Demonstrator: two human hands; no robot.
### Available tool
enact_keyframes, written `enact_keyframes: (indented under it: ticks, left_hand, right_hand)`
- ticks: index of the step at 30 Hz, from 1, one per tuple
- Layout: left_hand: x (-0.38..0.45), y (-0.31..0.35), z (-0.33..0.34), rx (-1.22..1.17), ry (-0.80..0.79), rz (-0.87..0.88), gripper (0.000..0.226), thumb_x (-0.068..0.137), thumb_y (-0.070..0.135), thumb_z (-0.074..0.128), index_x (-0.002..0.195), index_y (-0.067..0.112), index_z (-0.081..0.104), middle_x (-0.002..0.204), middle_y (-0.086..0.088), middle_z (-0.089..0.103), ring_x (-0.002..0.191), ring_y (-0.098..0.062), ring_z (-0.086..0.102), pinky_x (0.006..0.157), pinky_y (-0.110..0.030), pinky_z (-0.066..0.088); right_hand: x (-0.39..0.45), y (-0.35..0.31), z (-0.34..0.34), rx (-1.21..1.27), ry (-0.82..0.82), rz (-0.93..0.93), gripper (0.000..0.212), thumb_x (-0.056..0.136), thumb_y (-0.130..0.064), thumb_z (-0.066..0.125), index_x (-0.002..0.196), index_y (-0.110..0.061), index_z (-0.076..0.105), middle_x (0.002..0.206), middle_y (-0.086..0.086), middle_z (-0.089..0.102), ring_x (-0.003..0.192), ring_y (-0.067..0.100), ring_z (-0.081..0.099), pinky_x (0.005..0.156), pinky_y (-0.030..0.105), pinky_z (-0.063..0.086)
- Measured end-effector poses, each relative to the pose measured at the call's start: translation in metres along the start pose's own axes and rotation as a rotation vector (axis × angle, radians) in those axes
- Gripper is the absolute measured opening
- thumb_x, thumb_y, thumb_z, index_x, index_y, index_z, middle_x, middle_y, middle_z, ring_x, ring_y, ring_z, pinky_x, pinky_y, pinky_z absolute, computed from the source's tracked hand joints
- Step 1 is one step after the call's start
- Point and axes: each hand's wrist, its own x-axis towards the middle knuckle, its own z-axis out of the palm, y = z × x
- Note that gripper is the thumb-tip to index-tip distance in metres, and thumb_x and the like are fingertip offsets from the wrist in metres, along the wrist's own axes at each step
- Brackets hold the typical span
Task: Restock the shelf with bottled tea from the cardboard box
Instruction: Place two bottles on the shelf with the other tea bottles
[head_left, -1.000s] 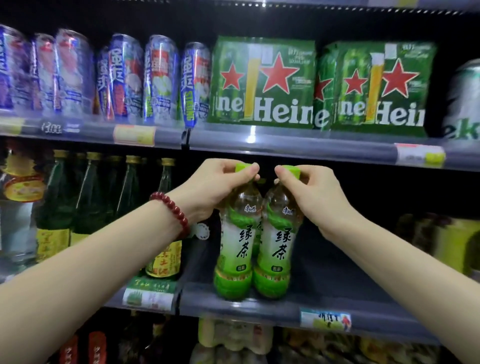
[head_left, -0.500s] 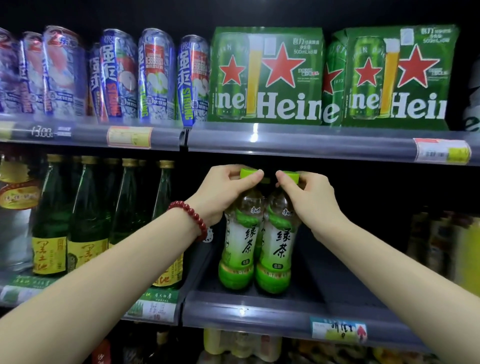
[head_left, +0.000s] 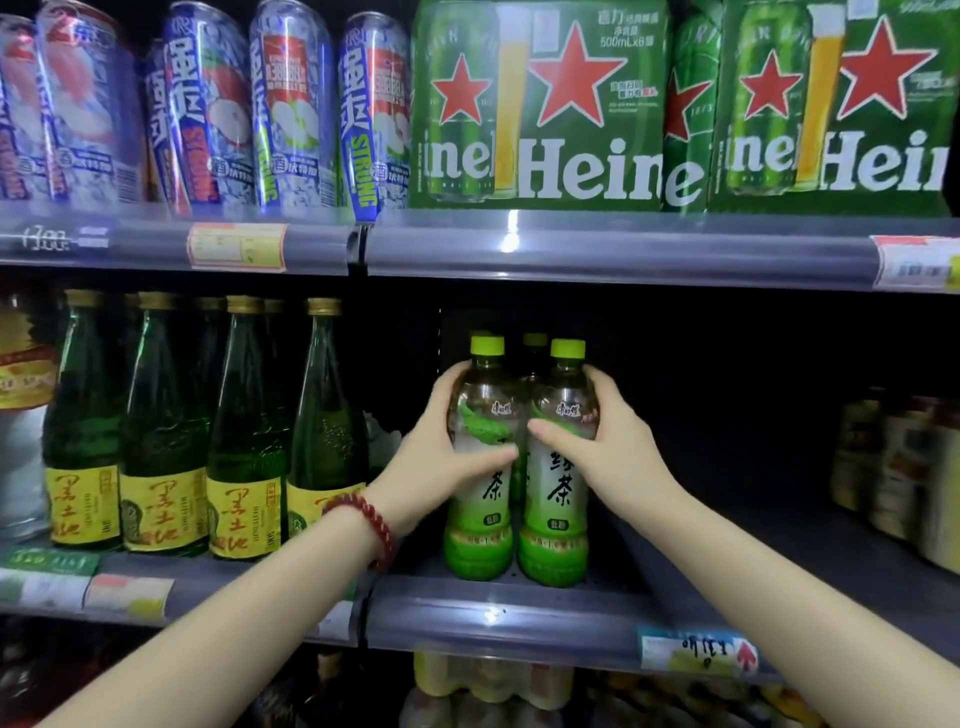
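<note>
Nearest, both forearms reach in from six o'clock. The left hand (head_left: 441, 457) and right hand (head_left: 608, 447) have slid down from the caps and now wrap the shoulders of the two tea bottles (head_left: 519, 519), which stand upright and touching near the shelf (head_left: 493, 618) lip at centre. Likely they are being squared or pushed back. Behind, toward twelve o'clock, another cap (head_left: 535, 340) shows.
</note>
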Motion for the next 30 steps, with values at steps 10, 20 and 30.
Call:
enact_keyframes:
  ticks: [10, 20, 30]
  left_hand:
    - [-0.028, -0.040, 0.000, 0.393, 0.021, -0.136, 0.064, 0.068, 0.040, 0.079, 0.125, 0.027, 0.053, 0.114, 0.009, 0.062, 0.104, -0.004, 0.059, 0.095, -0.026, 0.050]
    - [-0.018, -0.043, -0.004, 0.267, 0.000, -0.225, 0.050, 0.075, 0.022, 0.077, 0.121, 0.016, 0.060, 0.112, 0.002, 0.070, 0.100, -0.008, 0.067, 0.092, -0.030, 0.055]
    - [-0.035, -0.024, -0.006, 0.675, 0.001, -0.166, 0.064, 0.084, 0.042, 0.064, 0.136, 0.010, 0.047, 0.130, -0.008, 0.059, 0.120, -0.022, 0.055, 0.100, -0.029, 0.043]
  right_hand:
    - [-0.038, 0.057, 0.015, -0.054, -0.092, 0.159, 0.042, 0.074, -0.024, 0.080, 0.110, -0.029, 0.059, 0.098, -0.018, 0.069, 0.092, -0.006, 0.066, 0.083, 0.016, 0.053]
    - [-0.029, 0.056, 0.025, -0.057, -0.096, 0.213, 0.048, 0.076, -0.023, 0.079, 0.118, -0.021, 0.058, 0.106, -0.008, 0.069, 0.097, 0.005, 0.066, 0.086, 0.021, 0.052]
    - [-0.037, 0.032, 0.027, -0.472, -0.066, 0.282, 0.045, 0.082, -0.042, 0.068, 0.109, -0.007, 0.058, 0.109, 0.013, 0.066, 0.101, 0.030, 0.062, 0.082, 0.039, 0.053]
